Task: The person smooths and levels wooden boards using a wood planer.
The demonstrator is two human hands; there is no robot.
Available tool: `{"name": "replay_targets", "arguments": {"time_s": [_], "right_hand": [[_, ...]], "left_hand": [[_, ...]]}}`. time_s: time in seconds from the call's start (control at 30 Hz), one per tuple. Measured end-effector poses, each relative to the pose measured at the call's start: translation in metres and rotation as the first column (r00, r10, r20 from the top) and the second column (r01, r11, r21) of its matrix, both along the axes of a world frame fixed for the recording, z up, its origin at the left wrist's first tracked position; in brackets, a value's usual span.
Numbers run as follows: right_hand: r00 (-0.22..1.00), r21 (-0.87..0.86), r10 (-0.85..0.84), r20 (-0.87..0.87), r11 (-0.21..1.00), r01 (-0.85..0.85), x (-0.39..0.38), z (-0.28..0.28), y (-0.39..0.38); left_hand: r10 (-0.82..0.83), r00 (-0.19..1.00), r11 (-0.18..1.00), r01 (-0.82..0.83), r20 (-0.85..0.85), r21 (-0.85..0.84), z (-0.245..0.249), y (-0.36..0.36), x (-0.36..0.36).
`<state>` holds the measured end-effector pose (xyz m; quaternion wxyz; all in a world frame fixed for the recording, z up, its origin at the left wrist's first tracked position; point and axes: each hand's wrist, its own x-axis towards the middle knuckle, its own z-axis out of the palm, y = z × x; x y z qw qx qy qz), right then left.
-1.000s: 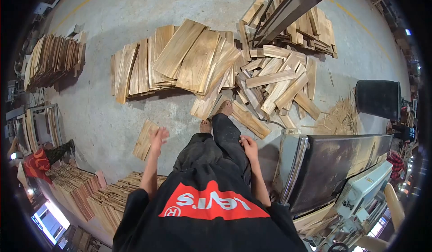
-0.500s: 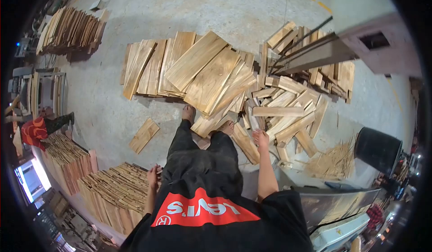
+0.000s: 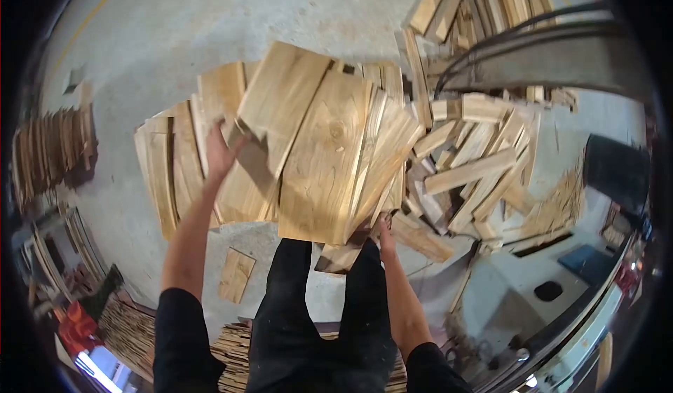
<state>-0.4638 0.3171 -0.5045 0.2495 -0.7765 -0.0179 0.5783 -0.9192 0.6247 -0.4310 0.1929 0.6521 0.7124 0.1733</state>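
Wide wooden boards (image 3: 326, 140) lie fanned and overlapping on the floor before my legs. My left hand (image 3: 224, 151) is over the left part of this pile with fingers and thumb spread, right at the side edge of a light board (image 3: 287, 77); a shadow falls on the wood beside it. My right hand (image 3: 385, 235) is low by my right knee, at the near right corner of the stack. Its fingers are partly hidden there, and I cannot tell whether they grip a board.
To the right lies a heap of short wooden offcuts (image 3: 470, 172), with a machine arm (image 3: 540, 60) above it. One loose board (image 3: 236, 274) lies near my left leg. Stacked slats (image 3: 56, 144) stand at far left; a black bin (image 3: 617, 172) and a grey machine (image 3: 519, 288) are to the right.
Both hands have moved from beside my body toward the boards. The left now reaches far forward over the pile; the right is at its near edge. The view has shifted and come closer.
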Motion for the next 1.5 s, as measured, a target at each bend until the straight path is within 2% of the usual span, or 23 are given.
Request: {"name": "replay_targets", "arguments": {"time_s": [0.07,0.1,0.13,0.17,0.2,0.27,0.3,0.33,0.4,0.53,0.6,0.67,0.73,0.77,0.87,0.9,1.0,1.13,1.2,1.27,1.33,1.43,1.5], "right_hand": [[0.965,0.121,0.114,0.236,0.982,-0.145,-0.022,-0.052,-0.026],[0.92,0.165,0.171,0.352,0.957,-0.24,-0.029,-0.072,-0.036],[0.923,0.188,0.12,0.365,0.962,-0.199,-0.035,-0.077,-0.04],[0.923,0.216,0.07,0.378,0.963,-0.161,-0.04,-0.076,-0.036],[0.92,0.255,0.016,0.391,0.959,-0.125,-0.044,-0.076,-0.035],[0.902,0.206,-0.238,0.359,0.963,0.172,-0.053,-0.087,-0.046],[0.874,0.165,-0.297,0.383,0.954,0.252,-0.067,-0.044,-0.021],[0.842,0.179,-0.353,0.409,0.935,0.305,-0.073,-0.033,-0.011],[0.763,0.216,-0.457,0.457,0.889,0.403,-0.086,-0.012,0.008],[0.894,0.143,-0.354,0.273,0.934,0.326,-0.059,0.011,0.017],[0.978,0.104,-0.129,0.166,0.988,0.113,-0.038,0.015,0.025],[0.972,0.239,-0.16,0.171,0.964,0.117,-0.042,0.009,0.047],[0.977,0.244,-0.181,0.113,0.958,0.149,-0.044,0.004,0.064],[0.978,0.204,-0.198,0.069,0.962,0.181,-0.041,0.015,0.071],[0.981,0.176,-0.193,-0.01,0.966,0.192,-0.019,0.001,0.063],[0.979,0.21,-0.133,-0.156,0.964,0.164,-0.006,-0.017,0.05],[0.914,0.242,-0.091,-0.395,0.95,0.199,0.01,0.006,0.057],[0.856,0.191,0.024,-0.516,0.978,0.088,0.041,-0.037,0.038],[0.908,0.197,0.165,-0.385,0.976,-0.094,0.048,-0.087,0.014],[0.899,0.169,0.176,-0.401,0.979,-0.116,0.05,-0.082,0.011],[0.831,0.128,0.057,-0.553,0.992,0.017,0.049,-0.032,0.041],[0.82,0.115,0.089,-0.566,0.993,-0.028,0.06,-0.017,0.039],[0.81,0.083,0.07,-0.582,0.996,-0.027,0.065,-0.009,0.035]], "left_hand": [[0.048,0.994,0.997,-0.042,0.102,-0.057,-0.04,0.065,0.01],[0.025,0.995,0.967,0.002,0.102,-0.253,-0.056,0.097,0.014],[0.006,0.995,0.898,0.038,0.099,-0.439,-0.063,0.114,0.015],[0.059,0.997,0.888,-0.027,0.055,-0.459,-0.057,0.115,0.025],[0.11,0.994,0.88,-0.093,0.011,-0.466,-0.044,0.115,0.045],[0.133,0.989,0.902,-0.146,-0.061,-0.406,-0.037,0.106,0.073],[0.11,0.99,0.929,-0.134,-0.09,-0.345,-0.037,0.097,0.079],[0.093,0.988,0.951,-0.124,-0.121,-0.282,-0.035,0.087,0.085],[0.086,0.996,0.968,-0.085,-0.006,-0.236,-0.033,0.074,0.092],[0.141,0.99,0.958,-0.135,0.006,-0.253,-0.041,0.068,0.098],[0.158,0.987,0.939,-0.158,-0.022,-0.306,-0.033,0.062,0.107],[0.171,0.985,0.931,-0.159,0.008,-0.329,-0.027,0.055,0.117],[0.192,0.975,0.907,-0.134,0.107,-0.4,-0.013,0.049,0.13],[0.18,0.967,0.913,-0.097,0.179,-0.395,-0.035,0.043,0.123],[0.098,0.995,0.926,-0.089,0.006,-0.368,-0.029,0.025,0.153],[0.106,0.994,0.917,-0.082,0.04,-0.391,-0.021,0.022,0.162],[0.13,0.981,0.912,-0.061,0.145,-0.406,-0.018,0.01,0.181],[0.089,0.996,0.897,-0.074,0.013,-0.437,-0.014,0.005,0.208],[0.074,0.997,0.873,-0.061,0.008,-0.485,-0.001,0.01,0.221],[0.044,0.999,0.877,-0.044,-0.012,-0.479,0.002,0.007,0.227],[0.0,0.999,0.916,-0.02,-0.051,-0.401,-0.003,0.003,0.227],[0.292,0.944,0.752,-0.128,0.152,-0.646,0.006,0.019,0.221],[0.306,0.925,0.738,-0.082,0.223,-0.67,0.003,0.014,0.214]]}}
